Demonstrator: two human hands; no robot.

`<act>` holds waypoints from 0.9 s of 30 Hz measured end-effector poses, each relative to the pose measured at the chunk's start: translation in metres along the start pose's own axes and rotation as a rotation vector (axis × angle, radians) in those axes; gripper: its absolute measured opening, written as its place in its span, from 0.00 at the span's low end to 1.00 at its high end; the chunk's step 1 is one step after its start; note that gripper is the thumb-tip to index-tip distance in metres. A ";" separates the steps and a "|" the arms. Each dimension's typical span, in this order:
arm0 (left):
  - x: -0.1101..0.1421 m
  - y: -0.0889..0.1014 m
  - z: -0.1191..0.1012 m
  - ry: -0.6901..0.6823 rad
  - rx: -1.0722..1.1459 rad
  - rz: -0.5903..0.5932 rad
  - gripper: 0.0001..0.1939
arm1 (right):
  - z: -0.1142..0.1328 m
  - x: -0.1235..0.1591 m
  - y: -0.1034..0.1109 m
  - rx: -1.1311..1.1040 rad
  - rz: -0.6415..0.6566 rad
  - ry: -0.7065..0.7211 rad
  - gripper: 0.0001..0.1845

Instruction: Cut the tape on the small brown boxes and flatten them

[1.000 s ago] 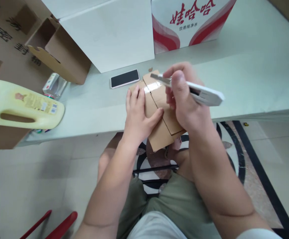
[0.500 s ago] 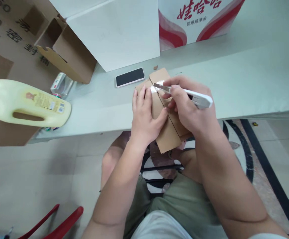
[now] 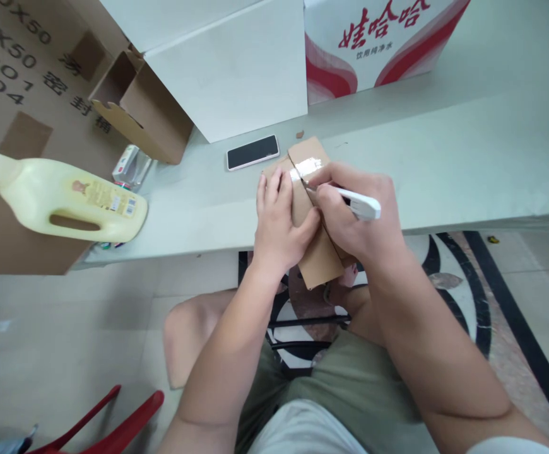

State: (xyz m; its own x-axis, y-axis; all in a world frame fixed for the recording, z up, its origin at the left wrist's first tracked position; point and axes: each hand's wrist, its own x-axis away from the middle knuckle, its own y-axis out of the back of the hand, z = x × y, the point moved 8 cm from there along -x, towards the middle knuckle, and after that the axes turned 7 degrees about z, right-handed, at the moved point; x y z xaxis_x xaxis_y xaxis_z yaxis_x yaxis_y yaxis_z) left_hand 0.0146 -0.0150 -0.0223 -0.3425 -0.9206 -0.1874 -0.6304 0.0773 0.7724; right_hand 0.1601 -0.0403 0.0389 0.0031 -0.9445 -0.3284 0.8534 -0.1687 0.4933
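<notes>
A small brown cardboard box [image 3: 320,257] lies at the table's front edge, its near end jutting past it. Shiny clear tape [image 3: 308,167] crosses the seam near the far end. My left hand [image 3: 281,221] rests flat on the box's left flap, fingers stretched out and thumb by the seam. A white utility knife [image 3: 363,205] is gripped in my right hand [image 3: 366,202]. Its blade points at the seam just below the tape; the tip is partly hidden by my fingers.
Beyond the box lie a phone [image 3: 253,152] and a brown scrap [image 3: 300,134]. White cartons [image 3: 236,75] stand at the back. At left are a yellowish jug [image 3: 33,195], a clear container [image 3: 135,169] and an opened cardboard box [image 3: 161,120]. A red chair [image 3: 132,419] stands on the floor.
My right hand has drawn the utility knife toward me along the seam, and its blade has come off the tape. My left hand stays on the box. The view has shifted slightly.
</notes>
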 end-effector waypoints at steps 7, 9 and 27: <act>0.000 0.004 0.000 0.004 0.001 -0.024 0.42 | -0.009 0.012 0.015 -0.175 -0.178 -0.023 0.14; 0.001 0.004 0.000 0.016 0.011 -0.021 0.43 | -0.012 0.014 0.018 -0.207 -0.221 -0.030 0.14; 0.007 0.040 0.058 0.054 0.304 -0.169 0.35 | -0.130 0.003 -0.007 0.206 0.093 -0.342 0.38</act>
State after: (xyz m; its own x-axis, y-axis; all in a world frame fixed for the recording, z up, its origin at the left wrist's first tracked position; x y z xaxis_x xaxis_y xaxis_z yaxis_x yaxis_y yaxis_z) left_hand -0.0533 0.0038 -0.0277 -0.1837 -0.9485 -0.2581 -0.8562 0.0253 0.5160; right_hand 0.2214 -0.0057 -0.0703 -0.1278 -0.9918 -0.0052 0.7355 -0.0982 0.6704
